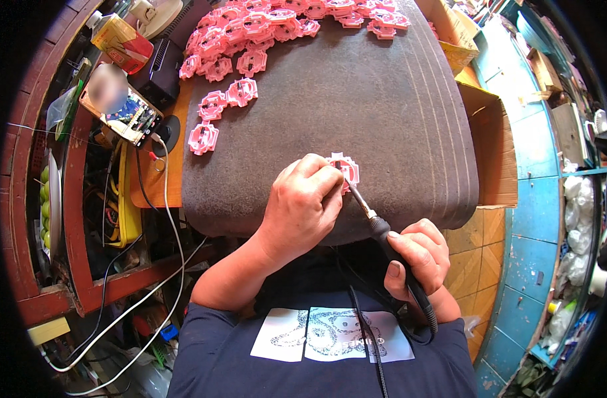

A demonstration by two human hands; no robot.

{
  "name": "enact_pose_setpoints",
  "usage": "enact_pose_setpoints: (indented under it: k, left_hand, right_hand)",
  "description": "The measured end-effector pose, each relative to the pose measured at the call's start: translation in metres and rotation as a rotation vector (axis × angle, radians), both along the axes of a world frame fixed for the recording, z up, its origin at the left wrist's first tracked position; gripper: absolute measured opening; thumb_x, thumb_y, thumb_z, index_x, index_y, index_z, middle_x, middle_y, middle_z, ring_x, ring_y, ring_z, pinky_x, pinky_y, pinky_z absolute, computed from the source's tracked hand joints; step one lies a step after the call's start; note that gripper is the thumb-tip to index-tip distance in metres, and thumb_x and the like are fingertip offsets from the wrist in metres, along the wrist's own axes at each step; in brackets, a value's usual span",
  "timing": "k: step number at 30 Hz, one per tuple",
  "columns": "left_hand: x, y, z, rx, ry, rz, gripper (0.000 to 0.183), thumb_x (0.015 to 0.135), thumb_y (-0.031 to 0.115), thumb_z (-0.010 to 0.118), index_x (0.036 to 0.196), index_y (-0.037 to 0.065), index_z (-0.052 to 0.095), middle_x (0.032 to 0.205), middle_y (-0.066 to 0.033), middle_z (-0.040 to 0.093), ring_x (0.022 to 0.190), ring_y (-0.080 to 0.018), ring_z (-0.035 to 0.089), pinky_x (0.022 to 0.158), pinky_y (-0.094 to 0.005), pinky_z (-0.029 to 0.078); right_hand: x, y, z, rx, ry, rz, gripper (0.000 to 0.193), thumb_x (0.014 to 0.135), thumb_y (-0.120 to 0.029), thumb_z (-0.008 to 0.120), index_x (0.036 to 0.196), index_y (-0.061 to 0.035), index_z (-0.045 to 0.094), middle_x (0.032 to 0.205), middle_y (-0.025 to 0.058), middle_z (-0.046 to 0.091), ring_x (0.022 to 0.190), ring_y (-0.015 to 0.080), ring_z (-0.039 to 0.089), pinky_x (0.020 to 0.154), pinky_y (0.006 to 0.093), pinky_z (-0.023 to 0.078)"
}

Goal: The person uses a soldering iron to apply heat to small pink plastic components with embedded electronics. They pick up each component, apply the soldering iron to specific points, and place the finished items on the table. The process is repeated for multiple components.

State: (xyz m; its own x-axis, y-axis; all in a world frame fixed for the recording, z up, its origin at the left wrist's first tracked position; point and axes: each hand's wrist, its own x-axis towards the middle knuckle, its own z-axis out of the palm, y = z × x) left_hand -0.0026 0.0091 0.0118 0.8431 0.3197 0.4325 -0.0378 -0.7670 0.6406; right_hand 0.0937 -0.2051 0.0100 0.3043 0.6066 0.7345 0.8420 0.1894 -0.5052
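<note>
My right hand [421, 255] grips a soldering iron [380, 229] by its black handle. The iron's metal tip reaches up and left to the lower edge of a pink plastic part [352, 170] near the front of the dark tabletop. My left hand [302, 199] is closed in a pinch at the left side of that part, touching or just over it. What its fingertips hold is hidden behind the fingers. More pink parts [257, 25] of the same shape, with small dark pieces in them, lie heaped at the far left, and several trail nearer along the left side.
A dark mat [356, 93] covers the table. To its right stand open cardboard boxes [492, 146]. On the left are a phone [121, 106] on a stand, a bottle [119, 41] and a white cable [177, 232] hanging down. The iron's black cord [423, 338] loops by my right forearm.
</note>
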Motion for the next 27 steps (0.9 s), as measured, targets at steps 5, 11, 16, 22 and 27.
enact_pose_setpoints:
  k: [5,11,16,22,27]
  left_hand:
    - [-0.001,0.000,0.001,-0.019,0.014,-0.006,0.010,0.086,0.001,0.077,0.094,0.003,0.071,0.097,-0.0133,0.069,0.088,-0.0344,0.071,0.080,-0.0423,0.057]
    - [0.000,0.000,0.000,-0.005,0.002,0.000,0.010,0.086,0.000,0.076,0.094,0.003,0.071,0.097,-0.0137,0.069,0.087,-0.0348,0.070,0.079,-0.0424,0.057]
    - [-0.001,0.001,0.000,-0.009,0.001,-0.005,0.011,0.085,-0.001,0.076,0.094,0.003,0.071,0.098,-0.0138,0.068,0.087,-0.0349,0.070,0.079,-0.0426,0.057]
    - [-0.001,0.000,0.001,-0.005,0.010,-0.003,0.011,0.085,-0.001,0.076,0.094,0.003,0.071,0.098,-0.0137,0.069,0.087,-0.0351,0.070,0.078,-0.0427,0.057]
    - [0.000,0.000,0.000,0.002,0.009,0.001,0.012,0.086,0.000,0.076,0.096,0.002,0.072,0.099,-0.0143,0.069,0.088,-0.0354,0.071,0.079,-0.0430,0.057]
  right_hand:
    - [-0.001,0.000,0.001,-0.009,-0.008,-0.005,0.028,0.094,-0.016,0.073,0.112,0.0053,0.070,0.077,0.0107,0.064,0.062,0.0265,0.060,0.056,0.0386,0.047]
    - [0.001,-0.002,0.001,0.038,0.018,-0.039,0.033,0.098,-0.021,0.072,0.116,0.0068,0.069,0.081,0.0123,0.067,0.065,0.0272,0.063,0.058,0.0383,0.050]
    - [0.002,-0.003,-0.003,0.040,0.043,-0.096,0.039,0.100,-0.023,0.073,0.123,0.0076,0.067,0.087,0.0157,0.069,0.071,0.0302,0.066,0.064,0.0406,0.055]
    - [0.007,0.016,-0.020,0.111,0.095,-0.065,0.041,0.098,-0.014,0.077,0.131,0.0055,0.064,0.088,0.0149,0.072,0.073,0.0294,0.068,0.067,0.0394,0.056]
    - [0.017,0.036,-0.022,0.020,0.007,-0.040,0.041,0.086,0.006,0.077,0.126,0.0035,0.067,0.089,0.0173,0.073,0.070,0.0304,0.068,0.063,0.0385,0.054]
